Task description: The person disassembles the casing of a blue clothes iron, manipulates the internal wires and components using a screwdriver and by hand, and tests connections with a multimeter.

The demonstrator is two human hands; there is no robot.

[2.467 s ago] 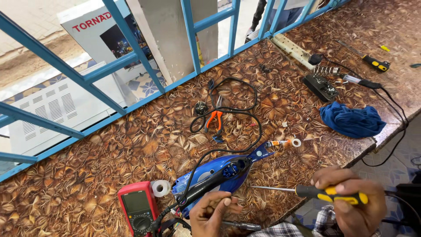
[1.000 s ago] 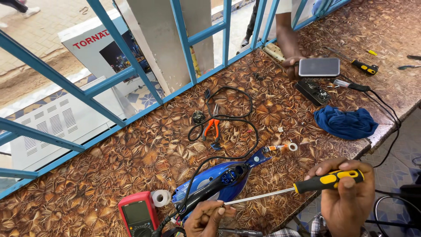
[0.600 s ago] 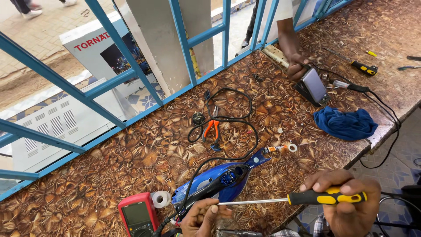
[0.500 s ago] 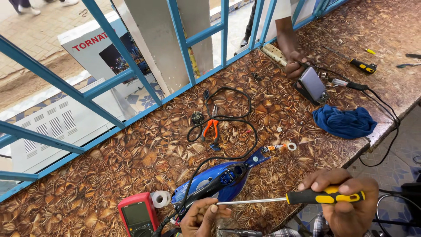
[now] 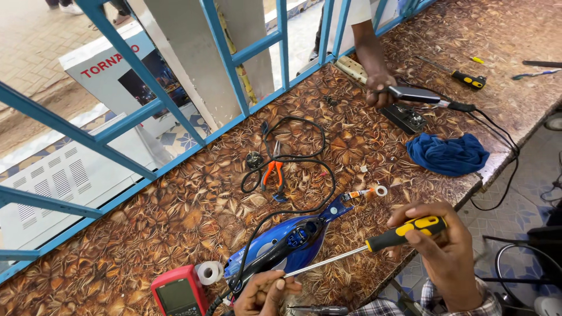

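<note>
The right hand (image 5: 440,248) grips a yellow-and-black-handled screwdriver (image 5: 374,241), its steel tip at the blue electric iron (image 5: 287,246). The left hand (image 5: 263,292) curls loosely against the iron's near edge.

Small street-side repair stall: worn patterned counter (image 5: 175,216) behind a blue metal grille (image 5: 246,70), paving outside. Multimeter (image 5: 178,295), orange-handled pliers (image 5: 274,174), tape roll (image 5: 208,272), screwdrivers (image 5: 462,75), opened blue iron (image 5: 287,243).

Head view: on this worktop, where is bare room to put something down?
Free: the worktop left of the black cable, above the red meter; also the strip between blue cloth and far screwdriver. Crowded: near the blue iron, pliers, both hands, left and right.
</note>
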